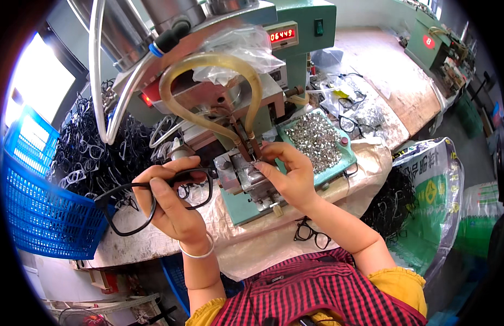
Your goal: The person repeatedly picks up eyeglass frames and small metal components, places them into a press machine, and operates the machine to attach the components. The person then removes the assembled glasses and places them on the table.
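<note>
My left hand (178,212) is closed round a black eyeglass frame (121,234), gripping it near the bridge. One end of the frame reaches the metal jig (233,176) of a bench machine. My right hand (292,176) is at the jig's right side, thumb and forefinger bent together below two copper-coloured electrodes (246,146). Whatever lies between those fingertips is too small to make out. Right of the jig, a green tray (341,167) holds a heap of small shiny metal parts (317,138).
A looped yellowish hose (255,89) arches over the jig. Black eyeglass frames (94,152) are piled at the left, beside a blue plastic basket (45,217). Another black frame (305,233) lies at the near edge. At the right stands a sack (442,201) beside more dark frames.
</note>
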{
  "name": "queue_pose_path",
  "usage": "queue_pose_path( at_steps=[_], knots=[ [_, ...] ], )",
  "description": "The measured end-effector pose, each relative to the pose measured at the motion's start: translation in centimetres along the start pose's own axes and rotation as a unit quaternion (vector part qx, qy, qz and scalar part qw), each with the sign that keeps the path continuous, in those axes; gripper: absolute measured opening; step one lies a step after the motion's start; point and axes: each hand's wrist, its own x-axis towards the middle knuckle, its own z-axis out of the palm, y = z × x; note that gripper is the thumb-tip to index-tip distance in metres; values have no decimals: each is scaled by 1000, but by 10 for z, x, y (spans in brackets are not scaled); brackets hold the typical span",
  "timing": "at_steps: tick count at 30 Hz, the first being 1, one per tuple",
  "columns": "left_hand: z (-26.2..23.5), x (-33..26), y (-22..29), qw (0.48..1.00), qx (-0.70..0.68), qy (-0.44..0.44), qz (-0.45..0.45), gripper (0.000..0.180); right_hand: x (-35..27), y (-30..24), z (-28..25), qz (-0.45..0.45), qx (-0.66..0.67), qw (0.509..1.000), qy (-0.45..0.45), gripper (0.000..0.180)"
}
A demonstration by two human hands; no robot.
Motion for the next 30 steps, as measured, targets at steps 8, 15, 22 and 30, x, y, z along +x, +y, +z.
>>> queue_pose_path(
  at_steps=[8, 15, 22, 30],
  knots=[
    [-2, -27, 0, 996, -47, 24, -70, 26, 8, -4, -1, 37, 18, 999, 5, 13],
    [7, -23, 22, 998, -7, 54, -19, 29, 10, -5, -5, -51, -96, 994, -8, 11],
    [16, 2, -1, 997, 60, 42, 18, 22, 4, -10, 4, 55, 78, 995, 3, 47],
    [14, 4, 7, 999, 17, 17, -39, 25, 13, -52, -9, 259, 206, 943, -42, 57]
  ],
)
